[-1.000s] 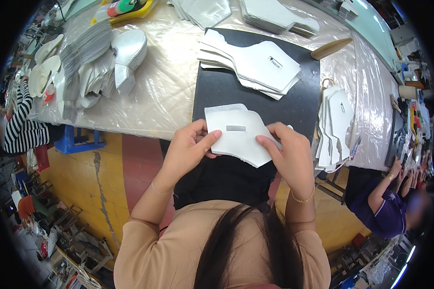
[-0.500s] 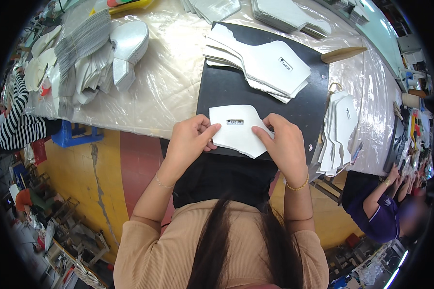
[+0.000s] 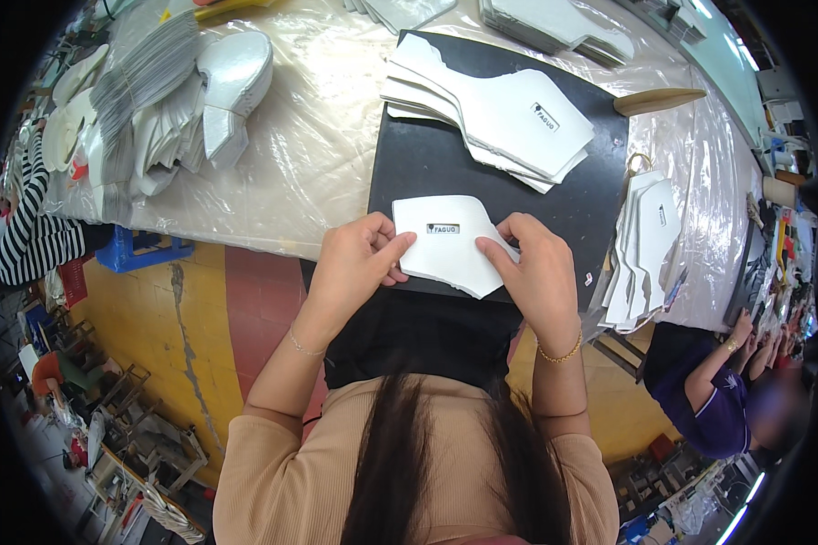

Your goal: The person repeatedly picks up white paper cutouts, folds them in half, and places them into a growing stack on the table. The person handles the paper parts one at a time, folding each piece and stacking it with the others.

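Between my two hands is a white cut shoe upper piece [image 3: 450, 259] with a small dark rectangular label in a window near its upper middle. My left hand [image 3: 365, 254] pinches its left edge, thumb on top and fingers underneath. At the right edge my right hand [image 3: 532, 259] grips it the same way. The piece is just over the near edge of a black board [image 3: 500, 202]. Farther back on that board lies a fanned stack of similar white pieces [image 3: 509, 104], the top one bearing the same kind of label.
A wooden tool with a pointed blade [image 3: 659, 100] lies at the board's far right corner. More labelled white pieces [image 3: 645, 241] are right of the board. Bundled grey-white pieces [image 3: 236, 91] sit at left on plastic sheeting [image 3: 323, 118]. A person in purple [image 3: 704, 400] is at right.
The view has shifted slightly, so the table things sit a little differently. Both hands keep the same hold on the white piece.
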A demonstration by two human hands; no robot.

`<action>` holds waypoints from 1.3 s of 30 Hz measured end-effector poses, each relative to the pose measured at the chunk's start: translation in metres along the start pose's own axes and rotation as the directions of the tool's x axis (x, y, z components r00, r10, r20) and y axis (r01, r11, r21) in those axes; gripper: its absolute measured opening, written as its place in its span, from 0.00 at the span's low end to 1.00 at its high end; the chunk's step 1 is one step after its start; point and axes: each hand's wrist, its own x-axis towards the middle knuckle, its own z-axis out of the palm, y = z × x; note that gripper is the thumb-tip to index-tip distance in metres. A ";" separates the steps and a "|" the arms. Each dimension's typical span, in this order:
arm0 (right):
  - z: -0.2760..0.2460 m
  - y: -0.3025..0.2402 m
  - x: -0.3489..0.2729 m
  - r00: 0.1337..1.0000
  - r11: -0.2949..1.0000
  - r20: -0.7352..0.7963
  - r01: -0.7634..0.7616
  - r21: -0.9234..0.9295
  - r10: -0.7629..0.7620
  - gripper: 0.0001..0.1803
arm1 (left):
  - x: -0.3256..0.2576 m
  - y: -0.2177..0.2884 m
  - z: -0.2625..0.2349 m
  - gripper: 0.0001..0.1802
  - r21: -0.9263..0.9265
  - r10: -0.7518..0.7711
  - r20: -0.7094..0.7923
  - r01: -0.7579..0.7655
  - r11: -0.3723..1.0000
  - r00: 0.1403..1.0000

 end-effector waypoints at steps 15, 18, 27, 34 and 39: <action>0.002 0.001 0.001 1.000 1.000 -0.008 0.009 -0.001 -0.009 0.13 | 0.000 -0.002 0.001 0.12 0.004 0.017 -0.009 -0.017 1.000 1.000; 0.002 0.000 0.001 1.000 1.000 -0.012 0.005 0.006 -0.005 0.13 | 0.000 -0.002 0.001 0.12 0.006 0.019 -0.009 -0.019 1.000 1.000; 0.003 0.000 0.001 1.000 1.000 -0.024 0.006 0.008 -0.006 0.13 | 0.000 0.000 0.002 0.12 0.015 0.015 -0.022 -0.014 1.000 1.000; 0.003 -0.001 0.001 1.000 1.000 -0.020 -0.002 0.003 0.002 0.13 | 0.000 0.000 0.003 0.13 0.025 0.028 -0.035 -0.027 0.999 0.999; 0.003 -0.002 0.000 1.000 1.000 -0.019 -0.012 -0.011 0.012 0.13 | -0.001 0.001 0.003 0.13 0.033 0.017 -0.043 -0.016 0.999 0.999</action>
